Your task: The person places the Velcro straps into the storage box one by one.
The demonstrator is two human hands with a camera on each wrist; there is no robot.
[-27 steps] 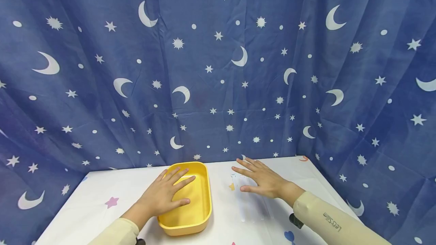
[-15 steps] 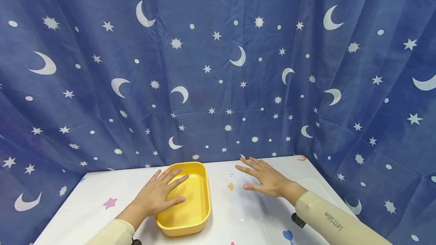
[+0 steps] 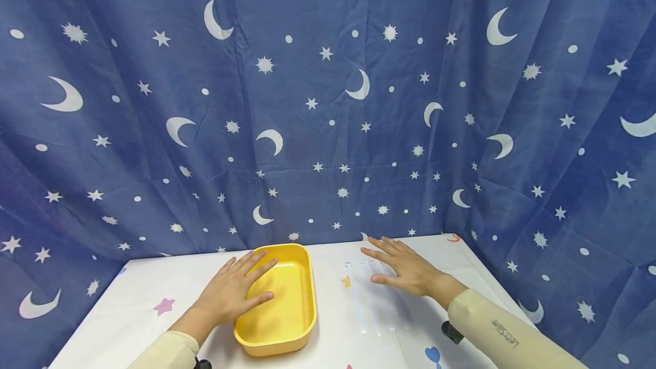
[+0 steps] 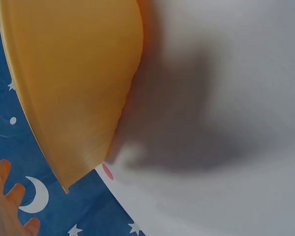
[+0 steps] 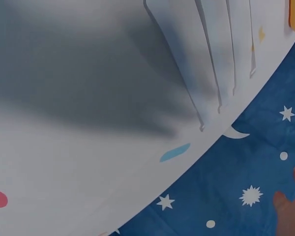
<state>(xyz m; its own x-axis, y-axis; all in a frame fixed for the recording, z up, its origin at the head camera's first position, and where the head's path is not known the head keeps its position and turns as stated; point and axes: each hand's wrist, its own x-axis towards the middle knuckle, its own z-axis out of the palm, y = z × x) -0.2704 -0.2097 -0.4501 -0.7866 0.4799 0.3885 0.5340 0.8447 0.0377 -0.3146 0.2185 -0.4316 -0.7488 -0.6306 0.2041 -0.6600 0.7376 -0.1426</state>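
A yellow rectangular tub (image 3: 289,319) with rounded corners stands on the white cloth, nothing visible inside it. Above its left side hovers my left hand (image 3: 225,295), palm down with fingers spread. In the left wrist view the tub's outer wall (image 4: 73,88) fills the upper left. Several thin, whitish translucent strips (image 3: 361,306) lie side by side to the right of the tub, each with a small raised end at the far side. My right hand (image 3: 407,269) hovers over their far right part, fingers spread, holding nothing. The right wrist view shows the strips (image 5: 216,54) closer up.
The white tablecloth (image 3: 328,335) carries printed shapes, including a pink star (image 3: 164,306) and a blue balloon-like shape (image 3: 433,354). A blue curtain (image 3: 307,141) with moons and stars rises behind the table and along its sides.
Both hands have drifted slightly apart, the left to the left and the right to the right. More of the strips shows now. The tub and strips keep their places on the cloth.
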